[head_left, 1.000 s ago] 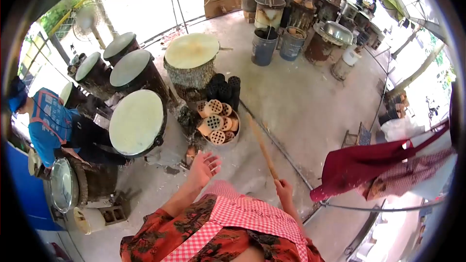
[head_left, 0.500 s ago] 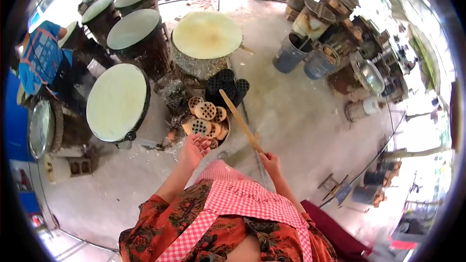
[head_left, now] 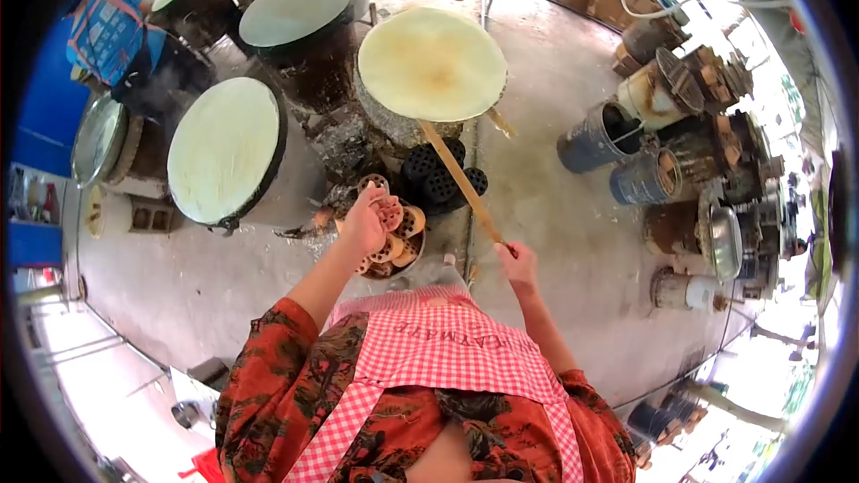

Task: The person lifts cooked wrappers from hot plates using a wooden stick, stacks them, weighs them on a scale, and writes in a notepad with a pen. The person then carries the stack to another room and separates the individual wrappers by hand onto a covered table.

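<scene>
Tan briquettes [head_left: 412,221] partly behind left hand [head_left: 365,222]

We've brought the stick [head_left: 463,186] in our right hand [head_left: 516,266] forward: tip was over the floor, then the black briquettes [head_left: 443,181], now at the near rim of the yellowish round top [head_left: 433,63]. Our left hand [head_left: 369,222] moved over the orange briquettes [head_left: 391,250], hiding some.

Dark letters [head_left: 443,332] on the checked apron [head_left: 452,362] partly read "MA", rest unclear
</scene>
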Tool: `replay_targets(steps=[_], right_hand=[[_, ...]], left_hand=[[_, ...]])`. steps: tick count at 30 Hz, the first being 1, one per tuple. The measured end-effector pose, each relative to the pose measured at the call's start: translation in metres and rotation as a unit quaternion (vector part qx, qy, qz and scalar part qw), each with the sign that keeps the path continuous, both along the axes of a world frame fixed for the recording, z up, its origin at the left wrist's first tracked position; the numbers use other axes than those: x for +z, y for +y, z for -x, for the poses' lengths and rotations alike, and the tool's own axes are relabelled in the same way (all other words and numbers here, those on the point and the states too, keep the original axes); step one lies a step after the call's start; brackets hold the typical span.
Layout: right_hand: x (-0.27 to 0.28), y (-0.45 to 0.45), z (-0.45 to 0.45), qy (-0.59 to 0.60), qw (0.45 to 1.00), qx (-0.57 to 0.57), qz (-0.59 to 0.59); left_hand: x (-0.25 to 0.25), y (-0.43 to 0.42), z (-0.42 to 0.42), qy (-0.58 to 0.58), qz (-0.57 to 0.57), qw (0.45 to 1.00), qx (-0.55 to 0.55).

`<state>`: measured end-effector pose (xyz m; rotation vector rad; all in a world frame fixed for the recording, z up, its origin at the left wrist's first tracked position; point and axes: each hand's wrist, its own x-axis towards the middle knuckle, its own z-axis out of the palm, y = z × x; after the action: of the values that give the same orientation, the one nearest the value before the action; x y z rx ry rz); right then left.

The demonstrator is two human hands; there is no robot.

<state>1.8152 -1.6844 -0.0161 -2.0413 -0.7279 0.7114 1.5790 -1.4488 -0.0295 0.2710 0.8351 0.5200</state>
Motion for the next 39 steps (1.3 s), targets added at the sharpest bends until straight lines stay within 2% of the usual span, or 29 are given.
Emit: replay_targets(steps=[3,6,9,11,17,20,21,24,30,33,36,39], right_hand=[[0.001,0.005,-0.038,-0.021,0.999,0.033,-0.037],[-0.003,0.009,-0.069,0.088,0.996,0.016,-0.008],[0.005,0.013,-0.082,0.137,0.990,0.020,0.020],[-0.002,0.011,-0.089,0.121,0.992,0.039,0.006],[0.003,0.004,-0.091,0.106,0.992,0.051,0.038],[-0.013,-0.010,-0.097,0.085,0.994,0.064,0.039],[-0.011,-0.011,-0.096,0.076,0.994,0.068,0.037],[0.008,-0.018,-0.090,0.148,0.988,0.010,0.043],[0.004,-0.043,-0.098,0.113,0.988,0.053,0.090],[0.018,-0.029,-0.090,0.104,0.990,0.027,0.087],[0.011,-0.008,-0.094,0.040,0.993,0.040,0.099],[0.013,0.013,-0.099,0.078,0.993,0.059,0.070]], left_hand=[[-0.013,0.021,-0.024,0.013,-0.002,1.000,0.014],[-0.016,0.053,-0.061,0.035,-0.013,0.999,0.039],[-0.028,0.092,-0.097,0.040,-0.028,0.995,0.085],[-0.031,0.112,-0.117,0.083,-0.047,0.989,0.116],[-0.041,0.162,-0.145,0.083,0.022,0.983,0.165],[-0.032,0.170,-0.148,0.087,0.028,0.986,0.140],[-0.010,0.167,-0.154,0.116,0.058,0.978,0.166],[-0.010,0.174,-0.158,0.085,0.069,0.979,0.171],[0.002,0.179,-0.169,0.073,0.046,0.970,0.228],[0.031,0.176,-0.176,0.073,0.028,0.964,0.252],[0.036,0.184,-0.179,0.062,0.035,0.971,0.229],[0.041,0.184,-0.180,0.076,0.029,0.972,0.219]])
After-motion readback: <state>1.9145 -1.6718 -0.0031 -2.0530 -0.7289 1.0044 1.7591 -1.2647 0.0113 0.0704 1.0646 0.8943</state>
